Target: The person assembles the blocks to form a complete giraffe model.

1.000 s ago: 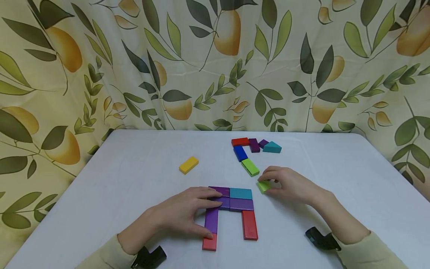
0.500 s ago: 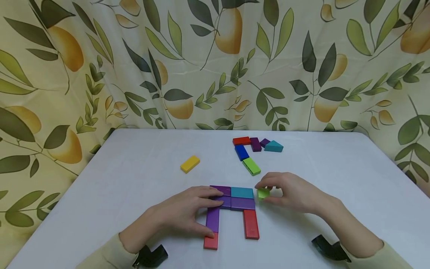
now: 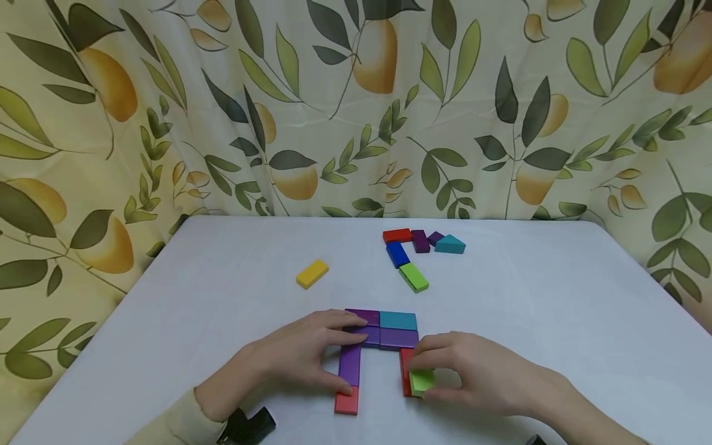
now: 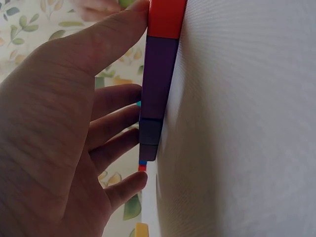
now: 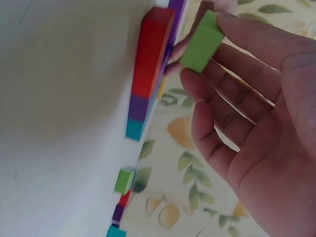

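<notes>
Flat colored blocks form an arch-like figure: a purple block [image 3: 398,338] and a teal block [image 3: 397,320] in its top rows, a long purple block [image 3: 350,364] over a small red block [image 3: 347,405] as the left leg, a red block [image 3: 405,364] as the right leg. My left hand [image 3: 300,346] rests spread along the left side, fingertips on the upper purple blocks, thumb on the small red one. My right hand [image 3: 481,374] pinches a light green block [image 5: 201,43] between thumb and fingers. In the head view that block overlaps the right red leg.
Behind the figure, a green block [image 3: 414,277], a blue block [image 3: 397,254], a red block [image 3: 397,235], purple pieces and a teal triangle [image 3: 450,245] lie in a bent row. A yellow block [image 3: 313,273] lies to the left. A patterned curtain [image 3: 356,136] hangs beyond the white table.
My right hand has carried the light green block toward me, from beside the figure's upper right corner down to the right red leg. The left hand stays in place.
</notes>
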Tool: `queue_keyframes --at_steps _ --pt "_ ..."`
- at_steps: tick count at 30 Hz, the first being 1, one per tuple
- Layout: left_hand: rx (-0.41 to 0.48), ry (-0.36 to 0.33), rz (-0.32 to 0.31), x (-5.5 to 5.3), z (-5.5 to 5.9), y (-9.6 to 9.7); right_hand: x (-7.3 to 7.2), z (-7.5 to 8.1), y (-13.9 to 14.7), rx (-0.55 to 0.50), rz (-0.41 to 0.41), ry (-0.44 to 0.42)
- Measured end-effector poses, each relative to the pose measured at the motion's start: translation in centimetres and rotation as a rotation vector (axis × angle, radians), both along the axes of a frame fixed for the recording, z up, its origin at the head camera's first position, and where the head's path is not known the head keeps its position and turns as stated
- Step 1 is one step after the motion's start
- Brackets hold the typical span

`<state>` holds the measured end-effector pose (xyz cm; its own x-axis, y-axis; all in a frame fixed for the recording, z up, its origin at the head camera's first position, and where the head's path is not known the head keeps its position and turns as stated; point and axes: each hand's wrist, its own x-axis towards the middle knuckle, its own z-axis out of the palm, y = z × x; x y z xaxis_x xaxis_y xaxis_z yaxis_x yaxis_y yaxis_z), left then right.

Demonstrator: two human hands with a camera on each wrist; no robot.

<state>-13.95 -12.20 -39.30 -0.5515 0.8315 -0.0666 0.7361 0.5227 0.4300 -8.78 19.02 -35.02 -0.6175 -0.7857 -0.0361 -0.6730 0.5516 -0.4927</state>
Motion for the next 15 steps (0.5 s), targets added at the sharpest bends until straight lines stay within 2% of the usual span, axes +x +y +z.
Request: queue_keyframes --at_steps 6,8,12,15 --pt "0.005 0.021 -0.014 0.0 -0.1 -0.1 0.9 -0.4 -1.0 0.016 0.082 -0.023" --pt "0.012 0.026 -0.018 0.0 -0.1 -0.1 1.0 -0.7 -1.1 0.023 0.103 -0.002" --pt "0.018 0.031 -0.021 0.0 -0.2 0.0 1.0 -1.2 -1.3 0.036 0.109 0.019" --pt "0.020 0.034 -0.027 0.0 -0.2 0.0 1.0 -1.6 -1.5 0.044 0.100 -0.002"
